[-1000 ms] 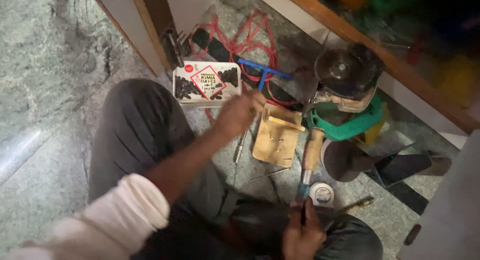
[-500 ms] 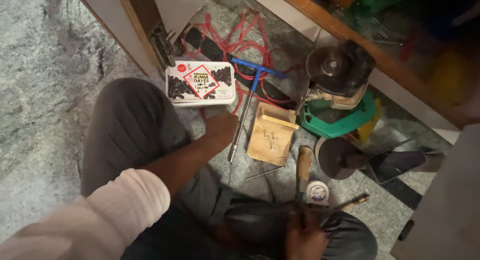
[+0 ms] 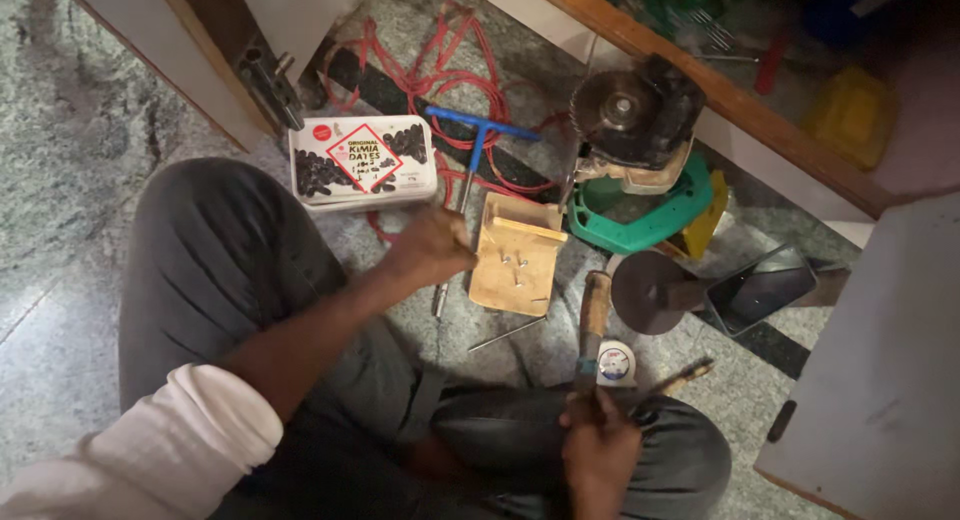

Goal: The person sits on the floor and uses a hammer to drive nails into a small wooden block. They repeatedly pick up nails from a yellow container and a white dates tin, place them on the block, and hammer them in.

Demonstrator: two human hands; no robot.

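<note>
A: Left arm is stretched out from seven o'clock toward the centre, white sleeve pushed up near the elbow, forearm crossing over the grey-trousered knee. The left hand [image 3: 432, 248] is knuckles-up, fingers curled down over the shaft of the blue T-handled tool [image 3: 468, 158].

B: Is it actually gripping that shaft?

A: Can't tell; the fingers fold under and hide the contact. The tool's crossbar lies at twelve o'clock of the hand, and its tip pokes out below at six.

B: And the other hand?

A: Right hand [image 3: 598, 452] sits low at five o'clock of the frame, resting on the right knee, fingers wrapped tight around the metal end of the wooden-handled tool [image 3: 592, 318]. The wooden grip points up toward twelve.

B: What's around them?

A: A small wooden block [image 3: 514, 260] with screws on it lies just beside the left hand, at its three o'clock. A white box [image 3: 362, 162] printed with dark fruit is at eleven o'clock of that hand. A small round tape measure [image 3: 615, 363] touches the wooden-handled tool. A circular saw [image 3: 630, 115] on a green base sits at one o'clock, red cable [image 3: 440, 80] looped behind it.
</note>
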